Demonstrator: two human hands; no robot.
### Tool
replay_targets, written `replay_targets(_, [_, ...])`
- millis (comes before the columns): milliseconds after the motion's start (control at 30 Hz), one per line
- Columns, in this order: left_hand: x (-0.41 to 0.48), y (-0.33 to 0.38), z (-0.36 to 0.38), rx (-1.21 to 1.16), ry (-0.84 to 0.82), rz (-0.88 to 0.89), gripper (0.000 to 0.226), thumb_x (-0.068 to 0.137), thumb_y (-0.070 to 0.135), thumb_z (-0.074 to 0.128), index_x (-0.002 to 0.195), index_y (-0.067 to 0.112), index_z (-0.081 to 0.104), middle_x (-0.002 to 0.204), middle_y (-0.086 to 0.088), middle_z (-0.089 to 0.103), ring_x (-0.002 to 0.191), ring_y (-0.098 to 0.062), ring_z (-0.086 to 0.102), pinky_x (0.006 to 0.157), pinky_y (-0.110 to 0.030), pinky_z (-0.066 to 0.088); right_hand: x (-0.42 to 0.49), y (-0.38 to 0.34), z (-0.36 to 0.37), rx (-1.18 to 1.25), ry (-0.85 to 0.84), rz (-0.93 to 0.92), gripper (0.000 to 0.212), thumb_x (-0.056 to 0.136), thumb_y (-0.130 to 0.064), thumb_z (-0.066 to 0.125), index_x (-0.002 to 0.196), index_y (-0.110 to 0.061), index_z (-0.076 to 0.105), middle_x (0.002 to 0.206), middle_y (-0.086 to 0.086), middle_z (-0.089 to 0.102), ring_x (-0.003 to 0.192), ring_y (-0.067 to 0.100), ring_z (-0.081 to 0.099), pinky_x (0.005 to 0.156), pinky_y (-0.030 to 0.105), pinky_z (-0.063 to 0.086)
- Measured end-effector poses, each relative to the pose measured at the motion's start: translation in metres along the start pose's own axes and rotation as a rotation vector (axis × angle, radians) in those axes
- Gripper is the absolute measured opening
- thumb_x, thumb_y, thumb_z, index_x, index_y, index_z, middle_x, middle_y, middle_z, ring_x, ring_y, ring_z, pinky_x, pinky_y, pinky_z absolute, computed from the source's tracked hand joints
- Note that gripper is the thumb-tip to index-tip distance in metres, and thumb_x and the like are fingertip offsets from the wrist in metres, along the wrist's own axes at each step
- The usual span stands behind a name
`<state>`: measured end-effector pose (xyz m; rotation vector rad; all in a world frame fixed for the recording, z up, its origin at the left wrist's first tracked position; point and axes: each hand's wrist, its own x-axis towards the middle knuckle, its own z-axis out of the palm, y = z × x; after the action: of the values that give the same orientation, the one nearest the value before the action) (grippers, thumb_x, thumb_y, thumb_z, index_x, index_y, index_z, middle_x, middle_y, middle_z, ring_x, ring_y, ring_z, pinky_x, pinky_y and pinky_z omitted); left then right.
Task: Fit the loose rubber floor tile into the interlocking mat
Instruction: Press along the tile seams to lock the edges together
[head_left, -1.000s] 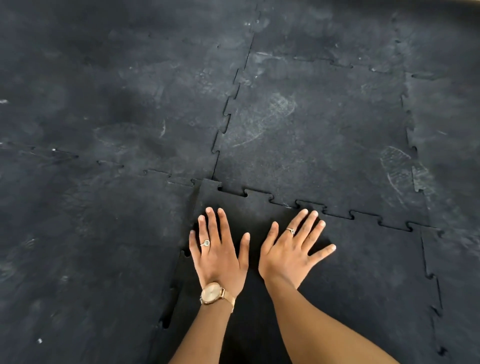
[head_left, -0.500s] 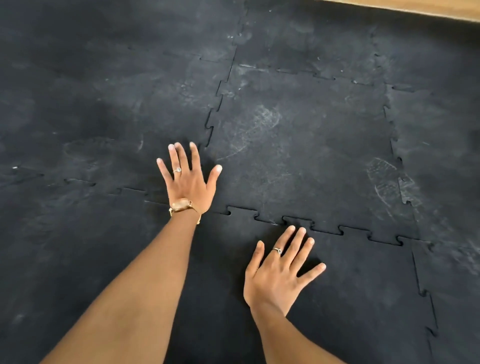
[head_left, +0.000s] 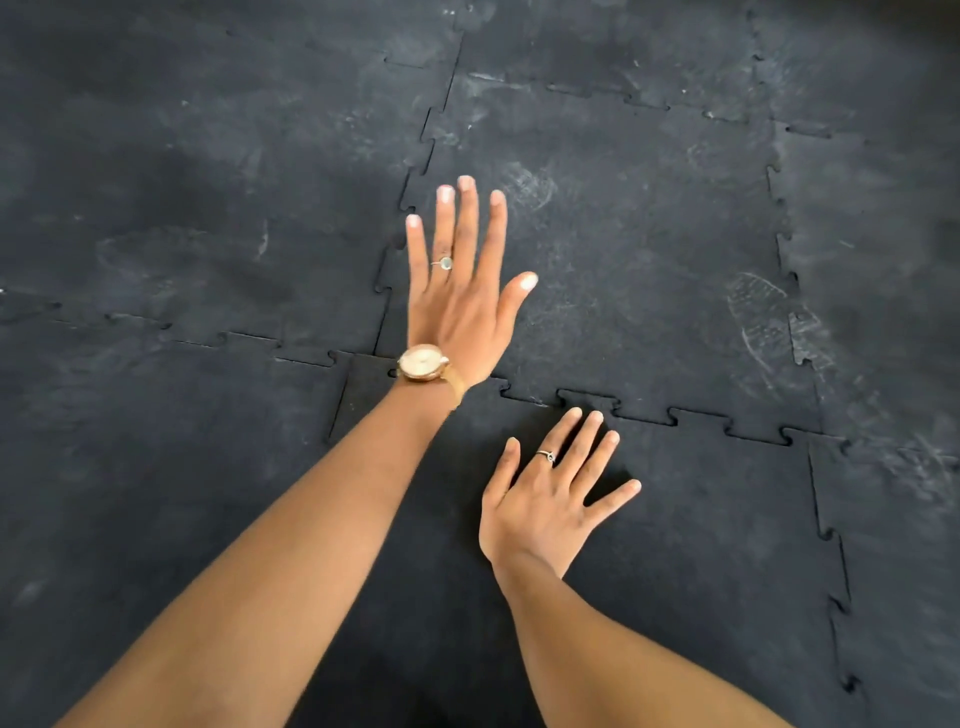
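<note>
The loose black rubber tile lies in the lower middle of the head view, its toothed far and right edges meeting the neighbouring tiles of the interlocking mat. Its far left corner sits slightly raised at the seam. My right hand rests flat on the tile near its far edge, fingers spread. My left hand, with a ring and a gold watch, is stretched forward, fingers apart, over the tile beyond the seam; I cannot tell whether it touches the mat. Neither hand holds anything.
Dark interlocking rubber tiles cover the whole floor, marked with dusty shoe prints. Jigsaw seams run between the tiles. My forearms cross the lower part of the view.
My left hand left the loose tile, reached forward past the far seam, then shifted right onto the middle far tile. My right hand stayed flat on the loose tile.
</note>
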<state>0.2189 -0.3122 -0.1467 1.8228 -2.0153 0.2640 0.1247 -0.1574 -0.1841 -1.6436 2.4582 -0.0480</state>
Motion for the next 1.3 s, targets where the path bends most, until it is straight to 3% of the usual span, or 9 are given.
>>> replay_targets(167, [-0.02, 0.023, 0.038, 0.028, -0.375, 0.015, 0.065, 0.101, 0.047, 0.006, 0.156, 0.013, -0.001, 0.163, -0.018, -0.004, 0.15, -0.032, -0.007, 0.12, -0.057, -0.003, 0.002, 0.0, 0.001, -0.011, 0.003, -0.006, 0.065, 0.102, -0.045, 0.012, 0.159, -0.013, 0.01, 0.167, 0.012, 0.008, 0.154, 0.033, 0.001, 0.117, 0.067, -0.002])
replay_targets(400, [-0.017, 0.021, 0.023, -0.058, -0.439, 0.121, 0.065, 0.103, 0.046, 0.015, 0.156, 0.012, -0.005, 0.162, -0.018, -0.01, 0.15, -0.031, -0.012, 0.12, -0.054, -0.005, 0.003, 0.001, 0.003, -0.002, -0.019, 0.004, 0.066, 0.102, -0.046, 0.008, 0.159, -0.015, 0.003, 0.167, 0.011, 0.002, 0.154, 0.032, -0.004, 0.116, 0.069, -0.001])
replay_targets(467, [-0.019, 0.012, 0.003, -0.187, -0.333, 0.148, 0.065, 0.103, 0.044, 0.021, 0.156, 0.01, 0.002, 0.163, -0.018, -0.006, 0.15, -0.032, -0.01, 0.12, -0.051, -0.009, 0.001, 0.001, 0.004, -0.007, -0.01, -0.002, 0.067, 0.1, -0.047, 0.003, 0.159, -0.014, 0.004, 0.167, 0.011, 0.003, 0.154, 0.032, -0.004, 0.116, 0.069, -0.001])
replay_targets(567, [-0.024, -0.026, -0.037, -0.336, 0.073, 0.007, 0.063, 0.103, 0.044, 0.022, 0.155, 0.011, 0.011, 0.163, -0.014, 0.004, 0.15, -0.03, -0.007, 0.12, -0.038, -0.014, 0.001, 0.001, 0.003, 0.016, -0.009, -0.006, 0.066, 0.102, -0.046, 0.01, 0.159, -0.013, 0.004, 0.167, 0.012, 0.002, 0.154, 0.033, -0.004, 0.116, 0.069, -0.003])
replay_targets(633, [-0.046, -0.052, -0.051, -0.321, 0.144, -0.11, 0.063, 0.104, 0.043, 0.022, 0.156, 0.011, 0.007, 0.164, -0.009, 0.001, 0.15, -0.028, -0.013, 0.12, -0.037, -0.015, 0.001, 0.003, 0.004, 0.021, -0.014, -0.002, 0.067, 0.101, -0.047, 0.011, 0.159, -0.014, 0.003, 0.167, 0.012, 0.001, 0.154, 0.033, -0.005, 0.116, 0.07, -0.002])
replay_targets(800, [-0.101, -0.068, -0.018, 0.083, -0.482, -0.065, 0.073, 0.098, 0.056, 0.005, 0.156, 0.012, -0.001, 0.163, -0.015, -0.003, 0.15, -0.03, -0.01, 0.121, -0.051, -0.005, 0.002, 0.002, 0.006, -0.02, -0.022, 0.002, 0.066, 0.102, -0.047, 0.012, 0.159, -0.016, -0.001, 0.167, 0.01, -0.003, 0.154, 0.031, -0.008, 0.117, 0.068, -0.004])
replay_targets(1000, [-0.099, -0.072, -0.016, 0.053, -0.489, -0.068, 0.078, 0.095, 0.061, 0.006, 0.156, 0.014, 0.002, 0.163, -0.018, -0.005, 0.151, -0.031, -0.007, 0.122, -0.05, -0.003, -0.05, -0.002, 0.002, 0.116, -0.018, 0.149, 0.061, 0.107, -0.045, 0.019, 0.155, -0.019, -0.007, 0.168, 0.003, 0.001, 0.155, 0.026, -0.003, 0.121, 0.057, -0.006])
replay_targets(1167, [-0.097, -0.074, -0.017, -0.022, -0.5, -0.077, 0.08, 0.093, 0.061, 0.003, 0.155, 0.01, -0.002, 0.162, -0.017, -0.013, 0.151, -0.029, -0.008, 0.122, -0.05, -0.003, -0.096, -0.003, 0.01, 0.057, -0.057, 0.09, 0.07, 0.098, -0.053, 0.005, 0.158, -0.02, 0.001, 0.168, 0.006, 0.002, 0.155, 0.029, -0.003, 0.12, 0.063, -0.002])
replay_targets(1300, [-0.1, -0.073, -0.017, -0.045, -0.517, -0.063, 0.08, 0.093, 0.061, 0.005, 0.156, 0.011, -0.002, 0.163, -0.015, -0.01, 0.151, -0.026, -0.009, 0.121, -0.051, -0.005, -0.092, -0.003, 0.011, 0.03, -0.044, 0.088, 0.067, 0.102, -0.05, 0.014, 0.159, -0.017, 0.002, 0.168, 0.008, 0.0, 0.154, 0.031, -0.006, 0.119, 0.064, -0.005])
